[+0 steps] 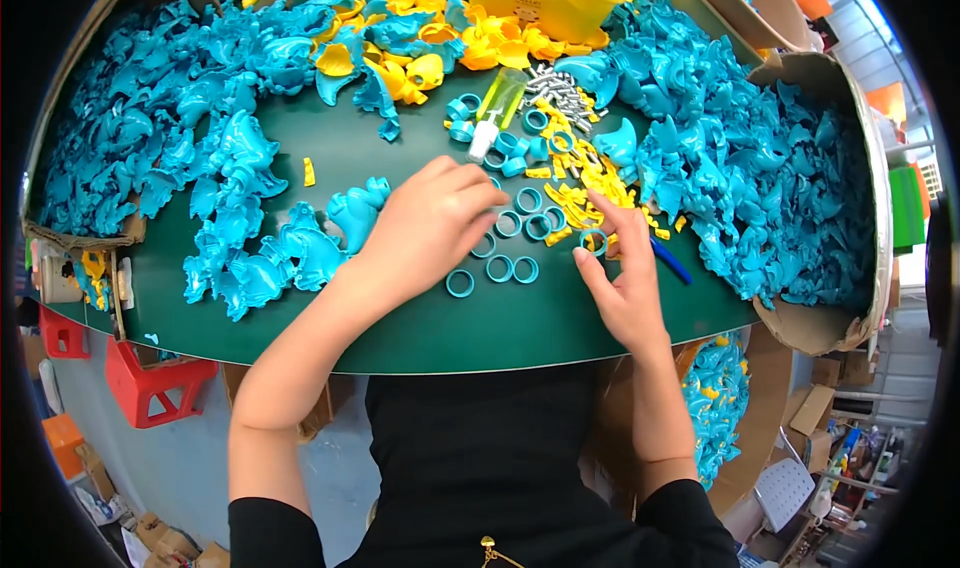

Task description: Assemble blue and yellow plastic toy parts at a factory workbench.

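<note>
R hand: parted; teal ring betw. thumb & index, best pinched by rim. L hand: grip can't be told.

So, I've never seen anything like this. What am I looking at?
There's no machine here, just a person's two bare hands. The single picture comes from a wide-angle camera worn on the head, looking down, which is why straight edges bend. On the green table lie teal rings, small yellow pieces and heaps of curved teal pieces. The left hand is over the rings, its grip hidden. The right hand is at one ring; I can't tell whether it's held.
</note>
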The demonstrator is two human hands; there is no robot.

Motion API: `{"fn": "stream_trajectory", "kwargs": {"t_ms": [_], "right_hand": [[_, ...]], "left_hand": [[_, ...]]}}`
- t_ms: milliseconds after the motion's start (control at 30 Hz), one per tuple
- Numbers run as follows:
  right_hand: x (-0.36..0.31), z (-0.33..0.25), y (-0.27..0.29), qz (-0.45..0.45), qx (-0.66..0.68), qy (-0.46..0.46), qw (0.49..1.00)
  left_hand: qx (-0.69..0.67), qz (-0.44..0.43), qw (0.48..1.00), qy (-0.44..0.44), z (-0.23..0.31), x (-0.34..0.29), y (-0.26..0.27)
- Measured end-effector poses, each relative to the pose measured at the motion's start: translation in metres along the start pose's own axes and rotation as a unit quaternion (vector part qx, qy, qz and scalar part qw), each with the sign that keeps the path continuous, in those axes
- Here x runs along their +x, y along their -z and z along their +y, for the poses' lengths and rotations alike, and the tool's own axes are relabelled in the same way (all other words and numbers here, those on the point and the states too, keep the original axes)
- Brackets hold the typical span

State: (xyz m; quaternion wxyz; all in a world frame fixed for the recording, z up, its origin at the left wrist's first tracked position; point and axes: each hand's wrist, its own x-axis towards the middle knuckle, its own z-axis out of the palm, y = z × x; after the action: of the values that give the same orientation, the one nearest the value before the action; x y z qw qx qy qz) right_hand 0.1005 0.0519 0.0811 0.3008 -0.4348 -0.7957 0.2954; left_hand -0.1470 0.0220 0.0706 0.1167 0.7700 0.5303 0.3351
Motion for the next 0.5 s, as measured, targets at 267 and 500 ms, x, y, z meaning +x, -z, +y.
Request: {"fn": "stream_trajectory", "kwargs": {"t_ms": [267,500], "right_hand": [[-0.021,0.018,-0.019,0.054,-0.048,0.082,0.994],[-0.021,0.017,-0.027,0.055,-0.055,0.115,0.990]], "left_hand": [[0.105,-0.032,0.990,-0.092,-0.001,0.018,-0.035],[0.107,-0.006,0.992,-0.073,0.004,0.013,-0.034]]}}
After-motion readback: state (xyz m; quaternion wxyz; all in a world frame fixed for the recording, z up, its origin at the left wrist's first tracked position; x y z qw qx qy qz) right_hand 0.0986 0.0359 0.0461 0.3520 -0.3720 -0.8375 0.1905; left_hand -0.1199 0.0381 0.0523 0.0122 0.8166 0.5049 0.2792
